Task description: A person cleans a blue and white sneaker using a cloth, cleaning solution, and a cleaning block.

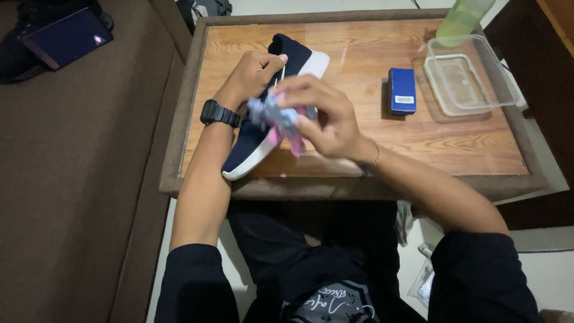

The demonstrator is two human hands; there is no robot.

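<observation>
the person sits at the near edge of a small wooden table (359,149), knees tucked under it, so both forearms can reach over the tabletop without stretching.

the right hand (323,116) is curled around a crumpled cloth (281,119) in pale blue and pink, fingers bent and closed on it, thumb underneath; the cloth is bunched into a wad and pressed against the side of a dark blue shoe (269,113). a wad gives a firm pad to rub with, which seems to be why it is held so tightly.

the shoe lies on the table with its white sole turned toward the right and its toe pointing far, heel near the table's near-left edge. the left hand (254,72), with a black watch (218,112) on the wrist, grips the shoe's upper near the opening, fingers folded over the edge (it looks like a steadying hold).

further right lies a small blue box (402,90), well apart from the shoe. at the far right stands a clear plastic container (469,81), and just beyond it a pale green bottle (463,21).
</observation>
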